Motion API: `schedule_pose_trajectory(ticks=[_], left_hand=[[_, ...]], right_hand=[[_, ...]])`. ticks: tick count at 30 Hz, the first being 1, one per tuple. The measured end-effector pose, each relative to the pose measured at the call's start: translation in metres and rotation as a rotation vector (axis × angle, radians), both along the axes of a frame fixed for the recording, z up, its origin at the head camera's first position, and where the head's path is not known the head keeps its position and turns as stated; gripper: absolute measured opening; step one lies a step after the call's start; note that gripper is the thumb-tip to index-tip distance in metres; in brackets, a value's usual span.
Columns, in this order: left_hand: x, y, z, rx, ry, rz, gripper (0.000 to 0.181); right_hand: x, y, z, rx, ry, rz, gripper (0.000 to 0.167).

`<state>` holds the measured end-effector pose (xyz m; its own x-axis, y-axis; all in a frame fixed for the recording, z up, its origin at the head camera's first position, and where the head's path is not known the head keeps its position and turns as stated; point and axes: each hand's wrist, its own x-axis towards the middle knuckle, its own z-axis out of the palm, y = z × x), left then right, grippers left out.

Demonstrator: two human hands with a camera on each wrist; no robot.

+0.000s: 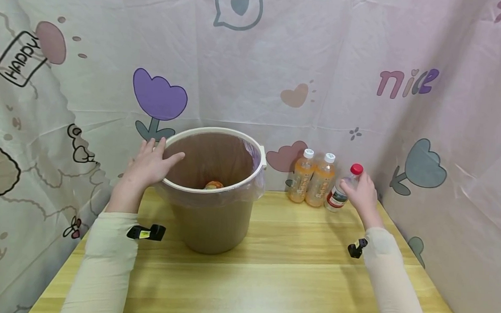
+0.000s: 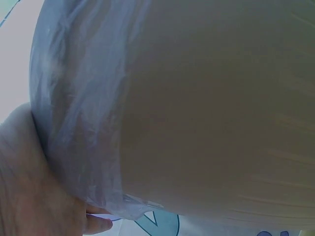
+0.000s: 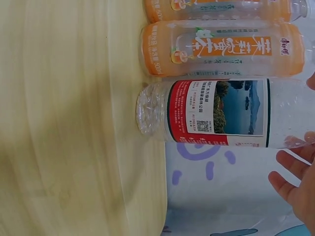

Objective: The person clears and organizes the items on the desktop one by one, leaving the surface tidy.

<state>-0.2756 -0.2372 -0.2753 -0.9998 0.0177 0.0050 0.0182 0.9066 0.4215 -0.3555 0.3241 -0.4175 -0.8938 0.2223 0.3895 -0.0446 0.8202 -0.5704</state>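
A brown trash bin (image 1: 213,225) with a white rim and a thin plastic liner (image 2: 93,98) stands on the wooden table. My left hand (image 1: 148,163) rests at its left rim, fingers fairly straight along the outside and thumb over the opening. Inside the bin, part of an orange-and-white item (image 1: 213,185) shows. On the right, my right hand (image 1: 364,195) holds the upper part of a clear water bottle (image 3: 216,113) with a red cap, thumb on one side and fingers on the other. The bottle leans slightly, its base at the tabletop.
Two orange-labelled drink bottles (image 1: 302,175) with white caps stand just left of the water bottle, close together at the back of the table (image 1: 278,281). A printed cloth (image 1: 246,71) hangs behind and at both sides.
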Motion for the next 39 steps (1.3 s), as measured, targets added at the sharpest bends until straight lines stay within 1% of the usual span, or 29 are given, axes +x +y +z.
schedule_pose_trajectory(ticks=[5, 9, 16, 21, 25, 28, 39], left_hand=[[0.000, 0.000, 0.001, -0.001, 0.000, 0.006, 0.097], [0.000, 0.000, 0.000, 0.001, 0.001, 0.006, 0.097], [-0.001, 0.000, -0.002, 0.002, 0.008, 0.006, 0.097], [0.000, 0.000, -0.002, 0.008, 0.010, 0.003, 0.097], [0.000, 0.000, -0.001, 0.013, 0.009, 0.002, 0.096], [0.000, 0.000, 0.000, 0.016, 0.008, 0.003, 0.096], [-0.001, 0.001, 0.000, 0.014, 0.008, 0.002, 0.096]], right_hand=[[0.006, 0.000, 0.000, 0.050, 0.016, 0.000, 0.065], [0.010, 0.000, -0.002, 0.078, 0.023, 0.008, 0.066], [0.019, -0.002, -0.007, 0.124, 0.034, 0.014, 0.074], [0.025, -0.003, -0.010, 0.157, 0.053, 0.022, 0.074], [0.029, -0.005, -0.012, 0.193, 0.049, 0.024, 0.076], [0.033, -0.008, -0.013, 0.197, 0.056, 0.041, 0.075], [0.043, -0.018, -0.019, 0.255, 0.166, 0.087, 0.070]])
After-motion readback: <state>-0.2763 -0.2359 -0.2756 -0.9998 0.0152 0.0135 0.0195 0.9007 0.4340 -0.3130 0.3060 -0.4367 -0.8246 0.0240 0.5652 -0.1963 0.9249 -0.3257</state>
